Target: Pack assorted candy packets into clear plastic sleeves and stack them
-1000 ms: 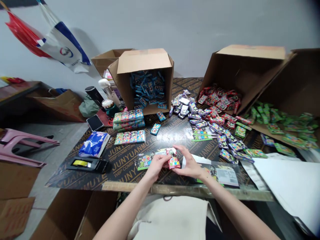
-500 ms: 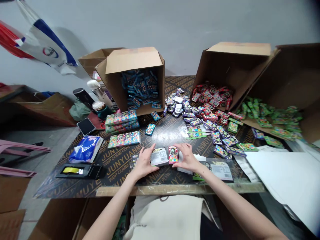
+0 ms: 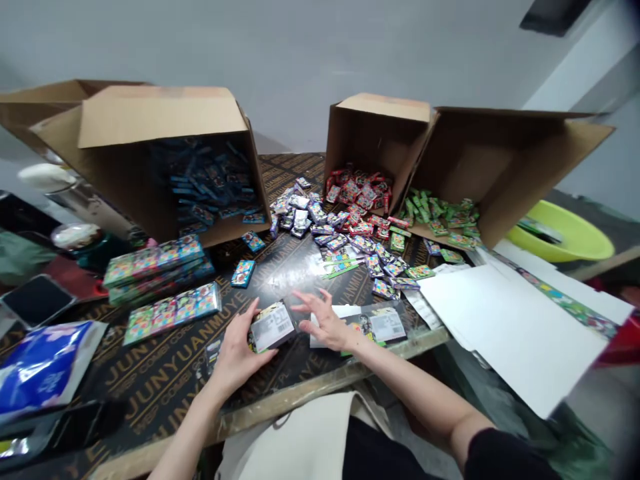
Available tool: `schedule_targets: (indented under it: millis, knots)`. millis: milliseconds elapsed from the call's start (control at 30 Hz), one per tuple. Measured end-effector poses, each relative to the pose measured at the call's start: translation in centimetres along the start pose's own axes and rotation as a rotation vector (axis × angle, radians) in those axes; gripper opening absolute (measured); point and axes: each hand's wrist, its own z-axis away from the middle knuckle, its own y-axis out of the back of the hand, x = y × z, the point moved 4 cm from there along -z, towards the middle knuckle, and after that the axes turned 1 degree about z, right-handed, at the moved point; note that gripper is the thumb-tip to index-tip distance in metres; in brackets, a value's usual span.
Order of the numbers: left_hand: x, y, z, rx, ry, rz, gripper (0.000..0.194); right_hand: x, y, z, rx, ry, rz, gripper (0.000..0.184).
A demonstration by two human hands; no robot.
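Note:
My left hand point(image 3: 239, 347) grips a flat printed pack point(image 3: 273, 327) with a pale label, thumb at its near side and fingers at its far side. The pack lies low over the dark table, in front of me. My right hand point(image 3: 324, 323) is just right of the pack, fingers spread and holding nothing. Under and beside the right hand lie flat printed sleeves point(image 3: 387, 324) with a similar label. A blue small box point(image 3: 243, 273) lies alone beyond the left hand. Left of it is a row of joined small boxes point(image 3: 173, 312), with stacked rows point(image 3: 155, 265) behind.
Open cartons hold blue boxes point(image 3: 215, 183), red boxes point(image 3: 360, 189) and green boxes point(image 3: 440, 213). Purple boxes point(image 3: 310, 215) spill across the table's middle. White sheets point(image 3: 510, 327) and a yellow-green basin point(image 3: 570, 233) are at right. A blue packet point(image 3: 45, 367) lies at left.
The view has swung right. The red box that was between my hands no longer shows. My right hand has opened and its fingers have spread; the left still grips the pack.

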Motion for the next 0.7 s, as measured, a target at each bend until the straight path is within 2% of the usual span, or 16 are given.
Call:
schedule_targets:
  millis: [67, 133, 200, 333, 467, 600, 700]
  knots:
    - [-0.6, -0.4, -0.1, -0.008, 0.005, -0.018, 0.091, 2.8, 2.6, 0.2, 0.181, -0.118, 0.122, 0.052]
    - [-1.7, -1.0, 0.2, -0.038, 0.004, -0.074, 0.088, 6.7, 6.3, 0.9, 0.416, -0.316, 0.305, 0.052]
    - [-3.0, -1.7, 0.7, -0.073, -0.010, -0.148, 0.080, 10.9, 9.7, 1.9, 0.544, -0.510, 0.485, 0.061]
    - [-4.9, -2.9, 1.7, -0.079, -0.040, -0.196, 0.065, 17.4, 15.2, 3.2, 0.573, -0.769, 0.698, 0.069]
    - [-4.0, -3.0, 2.1, -0.104, -0.016, -0.139, 0.073, 21.1, 19.2, 3.1, 0.573, -0.984, 0.676, 0.070]
    - [-2.1, -1.6, 2.8, -0.130, 0.038, -0.070, 0.085, 22.7, 21.1, 2.2, 0.537, -1.019, 0.573, 0.069]
    - [-1.0, 0.5, 3.5, -0.060, 0.024, -0.105, 0.087, 22.9, 21.6, 2.2, 0.556, -0.954, 0.514, 0.062]
